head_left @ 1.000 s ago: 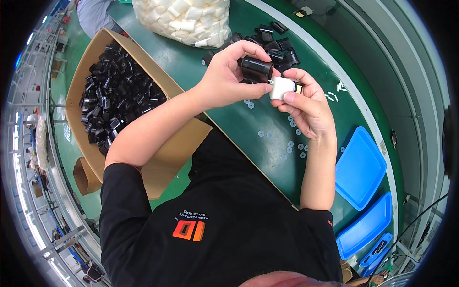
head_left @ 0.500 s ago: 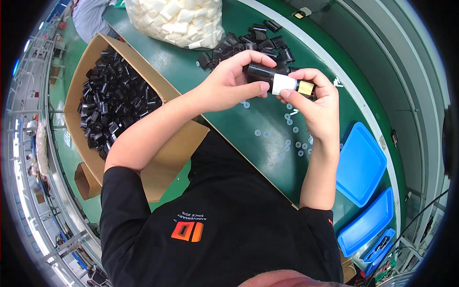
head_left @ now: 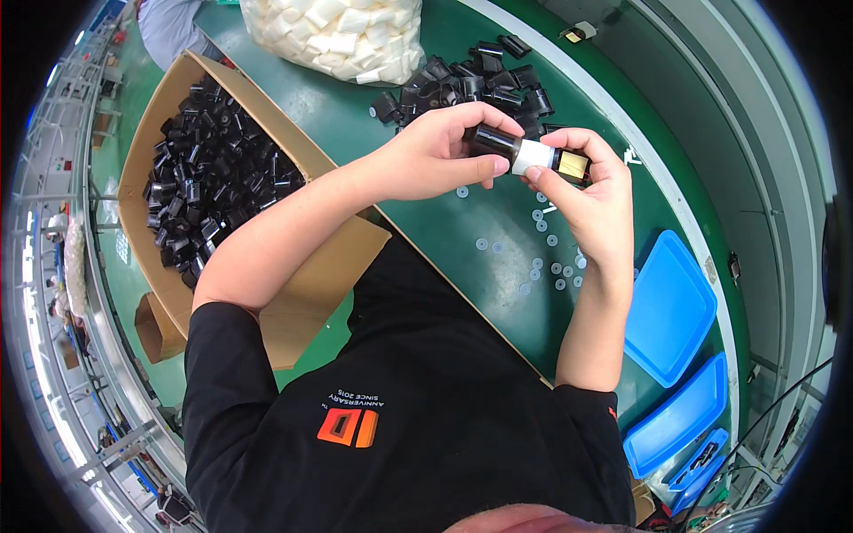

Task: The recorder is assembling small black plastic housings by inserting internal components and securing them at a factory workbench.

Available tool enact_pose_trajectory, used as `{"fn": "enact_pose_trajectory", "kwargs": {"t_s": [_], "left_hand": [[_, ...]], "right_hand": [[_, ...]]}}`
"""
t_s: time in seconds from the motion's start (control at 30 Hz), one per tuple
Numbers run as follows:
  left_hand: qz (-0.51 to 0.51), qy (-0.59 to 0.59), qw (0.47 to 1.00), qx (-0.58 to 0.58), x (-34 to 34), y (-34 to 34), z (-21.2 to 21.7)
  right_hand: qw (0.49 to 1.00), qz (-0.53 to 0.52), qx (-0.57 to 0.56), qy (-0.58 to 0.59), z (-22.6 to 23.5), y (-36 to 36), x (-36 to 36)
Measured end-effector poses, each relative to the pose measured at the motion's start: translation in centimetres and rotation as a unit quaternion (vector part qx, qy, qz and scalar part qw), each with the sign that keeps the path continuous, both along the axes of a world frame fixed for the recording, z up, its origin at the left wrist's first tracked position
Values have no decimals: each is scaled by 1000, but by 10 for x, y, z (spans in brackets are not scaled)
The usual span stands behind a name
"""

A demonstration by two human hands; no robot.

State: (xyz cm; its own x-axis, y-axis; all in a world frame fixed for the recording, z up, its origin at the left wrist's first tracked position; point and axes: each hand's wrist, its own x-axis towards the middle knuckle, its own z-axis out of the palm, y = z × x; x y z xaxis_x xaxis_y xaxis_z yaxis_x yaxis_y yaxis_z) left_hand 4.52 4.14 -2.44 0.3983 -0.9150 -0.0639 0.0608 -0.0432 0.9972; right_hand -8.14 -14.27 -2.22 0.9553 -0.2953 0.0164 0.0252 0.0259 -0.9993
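Over the green table, both my hands hold one short tube-shaped assembly level between them. Fingers and thumb of my left hand (head_left: 435, 155) are closed round its glossy black cylinder (head_left: 495, 142). Its middle is a white cylindrical section (head_left: 533, 157), pressed by my right thumb. My right hand (head_left: 593, 191) grips the other end, a dark piece with a pale gold square face (head_left: 573, 165). Whether the white section sits inside the black cylinder or only against it, I cannot tell. Beyond my hands lies a heap of similar black parts (head_left: 462, 87).
Several translucent washers (head_left: 557, 268) lie scattered on the green table (head_left: 462, 240). A clear bag of white blocks (head_left: 333, 40) stands at the back. On the left, a cardboard box (head_left: 311, 280) holds many black parts. Blue trays (head_left: 673, 306) sit at the right edge.
The grip stays the same. My hands and the held assembly have shifted very slightly toward me, and the whole view has moved a little.
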Motion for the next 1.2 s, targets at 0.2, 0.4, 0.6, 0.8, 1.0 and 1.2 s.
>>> {"fn": "enact_pose_trajectory", "kwargs": {"t_s": [0.2, 0.4, 0.6, 0.8, 1.0, 1.2], "left_hand": [[13, -30, 999, 2, -3, 1, -3], [22, -42, 999, -14, -5, -1, -6], [15, -9, 999, -28, 3, 0, -8], [4, -14, 1000, 17, 9, 2, -4], [30, -55, 998, -8, -4, 0, -2], [70, -107, 979, -156, -12, -2, -1]], "right_hand": [[1000, 9, 26, 5, 0, 1, 2], [992, 28, 120, -3, -13, 0, 8], [994, 4, 106, -32, -16, 6, 11], [996, -15, 82, -23, -9, 13, 11], [986, 25, 158, -44, -25, 13, 14], [944, 40, 317, -84, -42, -9, 18]]}}
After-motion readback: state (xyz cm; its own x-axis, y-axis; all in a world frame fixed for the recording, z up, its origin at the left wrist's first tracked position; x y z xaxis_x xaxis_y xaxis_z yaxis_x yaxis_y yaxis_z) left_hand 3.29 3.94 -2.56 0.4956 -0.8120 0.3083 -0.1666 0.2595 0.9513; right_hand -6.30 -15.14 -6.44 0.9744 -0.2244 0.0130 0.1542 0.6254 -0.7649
